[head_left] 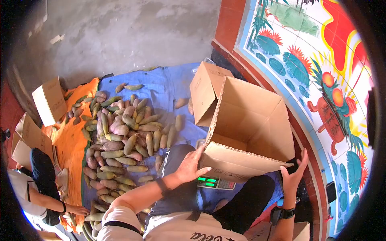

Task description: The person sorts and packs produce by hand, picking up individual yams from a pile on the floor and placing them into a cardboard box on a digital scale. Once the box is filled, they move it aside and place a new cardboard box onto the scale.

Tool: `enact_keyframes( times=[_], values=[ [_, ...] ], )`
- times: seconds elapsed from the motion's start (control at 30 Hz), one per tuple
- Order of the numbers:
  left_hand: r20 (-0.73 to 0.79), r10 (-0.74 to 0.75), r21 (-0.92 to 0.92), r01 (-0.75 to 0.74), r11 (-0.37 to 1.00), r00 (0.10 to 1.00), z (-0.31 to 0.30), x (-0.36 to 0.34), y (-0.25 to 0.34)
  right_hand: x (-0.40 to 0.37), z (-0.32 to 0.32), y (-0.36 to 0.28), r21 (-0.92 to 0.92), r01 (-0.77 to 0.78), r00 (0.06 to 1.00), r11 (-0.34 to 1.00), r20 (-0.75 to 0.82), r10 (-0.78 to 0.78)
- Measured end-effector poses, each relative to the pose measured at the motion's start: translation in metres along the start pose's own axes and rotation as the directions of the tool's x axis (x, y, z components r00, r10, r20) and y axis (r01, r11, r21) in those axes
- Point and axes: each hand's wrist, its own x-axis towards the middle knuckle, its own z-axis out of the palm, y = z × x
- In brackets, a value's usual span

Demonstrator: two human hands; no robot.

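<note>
A large cardboard box (251,114) with its top open stands in front of me, its bare inside facing me. My left hand (192,165) rests at the box's near left corner, fingers stretched along the side and thumb spread away. At the near right corner is my right hand (294,172), thumb and fingers wide apart around the corner. Below the near wall of the box shows a digital scale (215,183) with a lit green display. The scale's platform is mostly hidden by the box.
Long pinkish and greenish tubers (120,136) lie heaped on blue sheeting (152,82) and orange cloth (74,144). Another carton (207,90) stands behind the box. At left, a co-worker's hand (78,209) reaches to the heap, near more cartons (50,100). A painted tile wall (297,72) curves along the right.
</note>
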Motion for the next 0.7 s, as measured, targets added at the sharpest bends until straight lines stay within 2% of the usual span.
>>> enact_keyframes(
  times=[0.03,0.07,0.1,0.13,0.17,0.23,0.27,0.43,0.5,0.7],
  values=[
    [-0.001,-0.001,0.0,0.001,1.0,1.0,0.0,0.0,0.0,-0.006,0.006,0.003,0.0,0.001,1.0,1.0,0.001,-0.001],
    [0.009,0.005,0.011,-0.005,1.0,1.0,-0.001,0.0,-0.001,-0.011,0.013,0.006,0.278,-0.172,0.984,0.945,0.083,0.155],
    [0.018,0.011,0.023,-0.011,1.0,1.0,-0.001,0.0,-0.001,-0.017,0.021,0.008,0.515,-0.342,0.94,0.786,0.204,0.275],
    [0.016,0.01,0.023,-0.01,1.0,1.0,0.0,-0.001,-0.003,-0.024,0.032,0.009,0.617,-0.341,0.94,0.709,0.226,0.255],
    [-0.003,0.024,0.007,-0.024,1.0,1.0,0.002,-0.003,-0.003,-0.031,0.039,0.02,0.617,-0.343,0.939,0.708,0.23,0.254],
    [-0.02,0.034,-0.011,-0.034,0.999,0.999,0.005,-0.004,-0.004,-0.04,0.045,0.044,0.484,-0.466,0.882,0.74,0.323,0.344],
    [-0.039,0.048,-0.019,-0.049,0.999,0.998,0.006,-0.004,-0.004,-0.041,0.045,0.05,0.449,-0.473,0.875,0.758,0.337,0.347],
    [-0.033,0.055,0.0,-0.055,0.999,0.998,0.005,-0.009,-0.003,-0.04,0.041,0.056,0.495,-0.459,0.884,0.738,0.342,0.319],
    [-0.065,0.124,0.037,-0.122,0.992,0.99,0.007,-0.013,-0.003,-0.041,0.042,0.059,0.512,-0.433,0.895,0.742,0.34,0.288],
    [-0.12,0.109,0.002,-0.109,0.994,0.987,0.002,-0.017,0.004,-0.039,0.041,0.05,0.485,-0.446,0.888,0.752,0.343,0.305]
  ],
)
